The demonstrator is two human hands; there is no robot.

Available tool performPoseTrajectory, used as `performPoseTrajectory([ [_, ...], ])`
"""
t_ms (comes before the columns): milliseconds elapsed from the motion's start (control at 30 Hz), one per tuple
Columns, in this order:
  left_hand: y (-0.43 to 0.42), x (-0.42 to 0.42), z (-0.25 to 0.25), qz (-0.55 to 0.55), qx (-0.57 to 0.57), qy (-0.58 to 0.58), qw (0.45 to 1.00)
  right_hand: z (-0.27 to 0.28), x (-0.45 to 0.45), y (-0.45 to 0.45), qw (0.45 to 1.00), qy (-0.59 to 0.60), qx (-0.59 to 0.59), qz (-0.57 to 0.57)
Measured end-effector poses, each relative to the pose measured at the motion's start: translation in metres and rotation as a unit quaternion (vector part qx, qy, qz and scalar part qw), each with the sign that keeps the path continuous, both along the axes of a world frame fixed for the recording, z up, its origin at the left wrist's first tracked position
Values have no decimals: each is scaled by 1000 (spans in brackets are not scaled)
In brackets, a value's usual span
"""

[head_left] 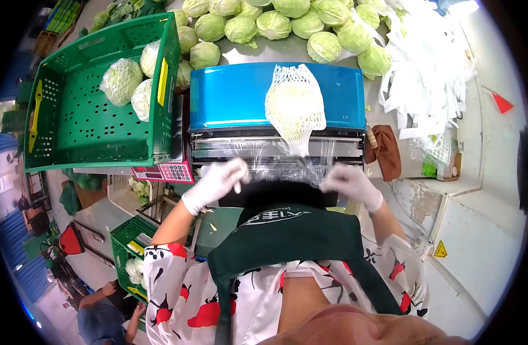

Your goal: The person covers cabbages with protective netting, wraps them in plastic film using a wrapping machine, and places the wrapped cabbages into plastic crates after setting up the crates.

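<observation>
Clear plastic film [287, 168] stretches across the front of a blue-topped wrapping machine [229, 95]. At its left edge my left hand [221, 181], in a white glove, is closed with the fingers pinched on the film. My right hand [353, 187], gloved too, is closed on the film's right edge. Just beyond the film, a cabbage in a white foam net [294, 103] rests on the blue top. The net's loose end hangs toward me over the machine's metal front bars [235, 146].
On the left, a green crate [97, 155] with several netted cabbages stands on a scale [169, 171]. Bare cabbages [272, 25] are heaped behind the machine. White foam nets [422, 75] and a brown cloth [387, 152] lie right. Another person [100, 319] is at lower left, beside a second green crate [123, 247].
</observation>
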State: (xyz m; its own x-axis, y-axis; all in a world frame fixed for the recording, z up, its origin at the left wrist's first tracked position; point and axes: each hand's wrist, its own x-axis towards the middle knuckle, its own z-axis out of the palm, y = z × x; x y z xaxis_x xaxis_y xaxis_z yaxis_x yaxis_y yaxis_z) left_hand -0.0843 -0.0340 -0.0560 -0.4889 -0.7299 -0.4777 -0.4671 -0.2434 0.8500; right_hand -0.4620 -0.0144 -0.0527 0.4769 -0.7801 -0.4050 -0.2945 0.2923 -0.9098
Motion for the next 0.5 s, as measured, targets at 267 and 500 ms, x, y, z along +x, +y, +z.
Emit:
performPoseTrajectory([
  [267, -46, -5, 100, 176, -111, 278, 938, 108, -26, -38, 929, 32, -274, -247],
  [500, -152, -64, -16, -79, -367, -64, 925, -13, 45, -166, 896, 126, -415, 96],
])
